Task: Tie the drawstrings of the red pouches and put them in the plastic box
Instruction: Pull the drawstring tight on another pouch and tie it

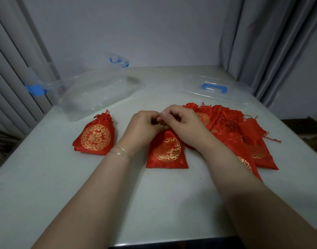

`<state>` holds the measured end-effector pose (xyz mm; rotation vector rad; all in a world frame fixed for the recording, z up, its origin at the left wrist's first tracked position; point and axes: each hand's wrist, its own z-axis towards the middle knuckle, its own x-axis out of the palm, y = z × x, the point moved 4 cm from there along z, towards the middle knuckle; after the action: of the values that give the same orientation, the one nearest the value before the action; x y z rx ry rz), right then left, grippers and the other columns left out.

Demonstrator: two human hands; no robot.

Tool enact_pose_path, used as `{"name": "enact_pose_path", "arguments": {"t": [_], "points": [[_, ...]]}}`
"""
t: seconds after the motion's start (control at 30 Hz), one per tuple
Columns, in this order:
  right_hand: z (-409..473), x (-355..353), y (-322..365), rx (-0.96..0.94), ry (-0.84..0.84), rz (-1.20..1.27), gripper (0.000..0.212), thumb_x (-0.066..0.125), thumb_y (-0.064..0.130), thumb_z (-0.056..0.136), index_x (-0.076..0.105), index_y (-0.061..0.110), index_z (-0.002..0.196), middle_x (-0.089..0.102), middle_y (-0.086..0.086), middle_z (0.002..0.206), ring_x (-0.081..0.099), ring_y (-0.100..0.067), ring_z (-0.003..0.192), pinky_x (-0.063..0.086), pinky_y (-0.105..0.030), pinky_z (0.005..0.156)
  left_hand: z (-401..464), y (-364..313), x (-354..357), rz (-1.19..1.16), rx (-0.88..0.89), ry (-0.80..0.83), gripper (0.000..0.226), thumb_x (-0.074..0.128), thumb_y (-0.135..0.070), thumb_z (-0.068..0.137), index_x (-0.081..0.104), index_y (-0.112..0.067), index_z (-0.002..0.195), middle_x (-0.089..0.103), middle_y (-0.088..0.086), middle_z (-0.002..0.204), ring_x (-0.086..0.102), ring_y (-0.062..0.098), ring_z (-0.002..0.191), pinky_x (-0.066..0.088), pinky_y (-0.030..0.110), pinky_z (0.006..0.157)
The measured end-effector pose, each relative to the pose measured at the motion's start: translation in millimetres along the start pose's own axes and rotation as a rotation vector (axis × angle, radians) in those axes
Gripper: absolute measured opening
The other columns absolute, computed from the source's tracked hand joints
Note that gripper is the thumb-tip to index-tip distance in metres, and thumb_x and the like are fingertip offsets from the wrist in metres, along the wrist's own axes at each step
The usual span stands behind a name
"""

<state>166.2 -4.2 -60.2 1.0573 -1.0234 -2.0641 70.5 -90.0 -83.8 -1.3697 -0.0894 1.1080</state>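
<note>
My pale bench (100,186) sits against a grey wall with curtains at both frame edges. Centre frame, my left hand (141,126) and right hand (186,123) meet, fingers curled, pinching the neck of a satin red pouch (166,151) with a gold medallion. A tied pouch (95,137), marked 福, lies left; the clear plastic box (93,92) upper left.

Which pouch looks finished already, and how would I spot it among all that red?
Start at the clear plastic box on the table's left side. Just in front of it lies one red pouch, alone, to the left of both hands. Unlike the loose heap of pouches on the right, its neck is drawn shut with a knotted cord, and its gold round emblem faces up.
</note>
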Motion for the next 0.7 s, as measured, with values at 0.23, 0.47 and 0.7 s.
{"name": "enact_pose_path", "arguments": {"t": [0.23,0.47,0.7], "points": [[5,-18,-9,0.062,-0.177,-0.035,0.021,0.049,0.023,0.097,0.068,0.017,0.089,0.065,0.013,0.076,0.061,0.001,0.076,0.046,-0.020,0.071,-1,-1,-5,-0.289,-0.069,-0.085,0.006,0.075,-0.013,0.078,0.073,-0.017,0.076,0.071,0.005,0.075,0.062,0.011,0.071,0.051,0.030,0.072],[5,-14,-18,0.069,0.019,-0.441,0.022,0.066,0.027,0.084,0.068,0.021,0.105,0.065,0.005,0.100,0.052,-0.002,0.086,0.038,-0.016,0.073,-2,-3,-5,-0.370,-0.101,-0.093,0.004,0.072,-0.007,0.080,0.071,-0.011,0.078,0.067,-0.002,0.071,0.060,0.001,0.066,0.050,0.015,0.068],[5,-23,-15,0.055,-0.050,-0.459,0.016,0.059,0.027,0.090,0.071,0.017,0.092,0.069,0.006,0.089,0.060,-0.009,0.086,0.047,-0.028,0.076,-3,-2,-4,-0.448,-0.142,-0.080,0.001,0.070,-0.004,0.081,0.071,-0.004,0.081,0.069,0.005,0.072,0.062,0.003,0.064,0.049,0.013,0.065]]}}
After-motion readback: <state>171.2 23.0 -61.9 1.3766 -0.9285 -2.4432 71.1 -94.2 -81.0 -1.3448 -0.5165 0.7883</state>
